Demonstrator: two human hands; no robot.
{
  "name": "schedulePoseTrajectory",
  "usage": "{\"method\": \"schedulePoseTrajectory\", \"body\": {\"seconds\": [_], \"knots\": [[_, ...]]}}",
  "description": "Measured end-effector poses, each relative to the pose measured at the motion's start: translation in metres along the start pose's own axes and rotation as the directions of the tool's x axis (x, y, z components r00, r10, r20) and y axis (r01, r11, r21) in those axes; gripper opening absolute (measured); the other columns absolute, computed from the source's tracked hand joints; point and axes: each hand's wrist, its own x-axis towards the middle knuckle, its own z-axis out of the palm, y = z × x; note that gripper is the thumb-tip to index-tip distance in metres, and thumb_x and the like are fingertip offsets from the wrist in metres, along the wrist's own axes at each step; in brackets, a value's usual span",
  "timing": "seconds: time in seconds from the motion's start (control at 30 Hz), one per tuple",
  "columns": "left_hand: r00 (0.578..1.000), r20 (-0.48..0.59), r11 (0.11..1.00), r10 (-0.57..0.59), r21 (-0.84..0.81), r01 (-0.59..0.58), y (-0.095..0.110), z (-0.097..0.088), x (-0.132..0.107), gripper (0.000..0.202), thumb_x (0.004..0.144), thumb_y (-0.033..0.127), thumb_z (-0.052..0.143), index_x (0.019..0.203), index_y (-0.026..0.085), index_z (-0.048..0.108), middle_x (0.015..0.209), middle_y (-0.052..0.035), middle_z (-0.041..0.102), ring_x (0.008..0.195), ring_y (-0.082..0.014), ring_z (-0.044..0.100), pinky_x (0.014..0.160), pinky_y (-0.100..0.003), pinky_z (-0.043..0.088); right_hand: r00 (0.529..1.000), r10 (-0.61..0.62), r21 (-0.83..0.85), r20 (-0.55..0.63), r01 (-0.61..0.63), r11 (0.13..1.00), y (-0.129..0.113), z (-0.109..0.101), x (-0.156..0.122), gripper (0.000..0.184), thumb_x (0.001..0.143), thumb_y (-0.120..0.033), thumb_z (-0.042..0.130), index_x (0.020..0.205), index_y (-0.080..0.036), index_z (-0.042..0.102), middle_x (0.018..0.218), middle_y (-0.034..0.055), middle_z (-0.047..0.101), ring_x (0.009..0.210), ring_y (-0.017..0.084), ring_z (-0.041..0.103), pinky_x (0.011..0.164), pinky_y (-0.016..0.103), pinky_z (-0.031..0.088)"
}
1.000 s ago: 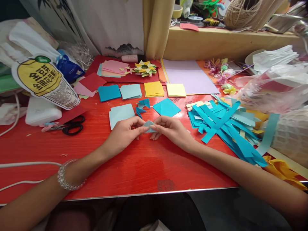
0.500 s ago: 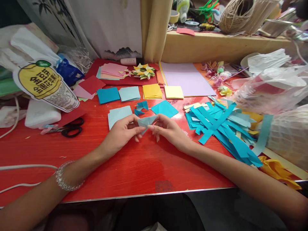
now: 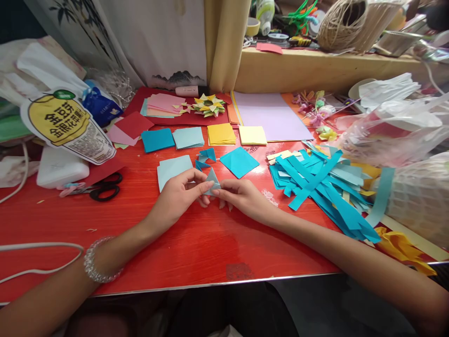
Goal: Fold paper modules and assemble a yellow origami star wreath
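Observation:
A small light blue folded paper [image 3: 212, 179] is pinched between both my hands above the red table [image 3: 175, 252]. The fingers of my left hand [image 3: 187, 189] close on its left side, with the thumb on its face. My right hand [image 3: 238, 193] grips its lower right corner. One point of the paper stands upward; its lower part is hidden by fingers. Just behind lie folded darker blue paper pieces [image 3: 206, 158] and a bright blue paper square [image 3: 240, 162]. A stack of light blue paper squares [image 3: 173, 166] sits beyond my left hand.
Stacks of blue [image 3: 157, 140], yellow [image 3: 220, 134] and cream paper [image 3: 253, 135] line the back. Blue paper strips [image 3: 315, 182] heap up at right. Black-handled scissors [image 3: 105, 187] lie at left, near a white cable [image 3: 45, 243]. A folded paper wreath [image 3: 209, 105] rests behind.
The light blue paper has turned from a wide, point-down shape to a point-up triangle. My right hand has shifted slightly down and left, closer to my left hand.

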Motion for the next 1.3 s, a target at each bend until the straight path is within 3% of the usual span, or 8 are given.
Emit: {"method": "schedulePoseTrajectory", "body": {"seconds": [0.13,0.33,0.47,0.6,0.7,0.97,1.13,1.3], "knots": [[1.000,-0.009,0.995,0.001,0.103,0.000,0.000,0.000,-0.001,0.026,0.081,0.040,0.055,0.069,0.016,0.055,0.064,0.0037,0.051,0.052,-0.0062,0.043,0.052,-0.019,0.036,0.998,0.001,0.010,0.056,-0.001,1.000,-0.001,-0.002,-0.001,0.027,0.086,-0.034,0.049,0.077,-0.012,0.063,0.065,0.0009,0.059,0.061,0.009,0.054,0.058,0.020,0.041],[0.967,0.186,0.972,-0.171,-0.131,0.197,0.000,0.001,-0.001,0.033,0.080,0.044,0.053,0.065,0.015,0.051,0.058,0.0037,0.043,0.043,-0.0052,0.034,0.037,-0.018,0.030,0.988,-0.042,0.105,0.151,0.026,0.994,-0.003,-0.004,-0.005,0.029,0.083,-0.037,0.053,0.081,-0.013,0.068,0.076,0.0035,0.067,0.068,0.012,0.060,0.064,0.022,0.046],[0.995,-0.014,0.978,0.099,0.185,-0.095,-0.004,0.001,-0.002,0.024,0.083,0.041,0.052,0.085,0.018,0.055,0.081,-0.0014,0.056,0.070,-0.0121,0.055,0.057,-0.022,0.047,0.991,0.012,0.129,0.132,-0.029,0.991,-0.003,-0.004,-0.005,0.030,0.083,-0.038,0.053,0.082,-0.012,0.069,0.078,0.0051,0.069,0.074,0.014,0.062,0.068,0.023,0.048],[0.793,0.086,0.614,0.604,0.584,-0.531,-0.004,-0.004,-0.003,0.023,0.085,0.027,0.052,0.107,0.022,0.055,0.120,-0.0062,0.053,0.113,-0.0197,0.047,0.096,-0.037,0.041,0.994,0.034,0.219,0.103,-0.056,0.974,-0.001,-0.004,-0.003,0.030,0.082,-0.038,0.054,0.084,-0.012,0.068,0.079,0.0055,0.069,0.075,0.014,0.064,0.069,0.025,0.050],[0.693,0.284,0.438,0.663,0.603,-0.666,-0.006,-0.006,-0.002,0.022,0.086,0.022,0.051,0.107,0.020,0.057,0.123,-0.0074,0.055,0.120,-0.0203,0.044,0.101,-0.037,0.039,0.995,0.020,0.231,0.094,-0.041,0.972,0.000,-0.005,-0.001,0.029,0.084,-0.035,0.051,0.080,-0.012,0.068,0.076,0.0041,0.068,0.070,0.013,0.063,0.068,0.024,0.049],[0.793,0.226,0.581,0.566,0.572,-0.579,-0.015,-0.007,-0.002,0.027,0.088,0.024,0.048,0.112,0.018,0.058,0.099,-0.0030,0.069,0.085,-0.0135,0.064,0.075,-0.022,0.050,0.995,-0.002,0.230,0.103,-0.022,0.973,-0.002,-0.004,-0.001,0.032,0.086,-0.038,0.048,0.092,-0.013,0.067,0.088,0.0053,0.069,0.082,0.014,0.063,0.076,0.027,0.050],[0.951,-0.005,0.822,0.310,0.504,-0.266,-0.004,-0.007,-0.007,0.027,0.084,0.036,0.051,0.104,0.023,0.064,0.096,0.0008,0.070,0.085,-0.0160,0.065,0.076,-0.023,0.048,0.998,0.045,0.274,-0.041,-0.032,0.961,0.003,-0.003,0.001,0.035,0.085,-0.044,0.047,0.082,-0.012,0.061,0.069,0.0032,0.063,0.061,0.011,0.062,0.060,0.024,0.051],[0.987,-0.096,0.976,0.130,0.189,-0.110,0.002,-0.005,-0.004,0.028,0.079,0.039,0.058,0.099,0.020,0.065,0.093,-0.0012,0.070,0.087,-0.0179,0.065,0.083,-0.026,0.048,0.993,0.060,0.294,-0.105,-0.027,0.955,0.006,-0.003,0.003,0.032,0.083,-0.046,0.051,0.090,-0.015,0.055,0.062,-0.0016,0.056,0.050,0.009,0.056,0.049,0.021,0.047]]}}
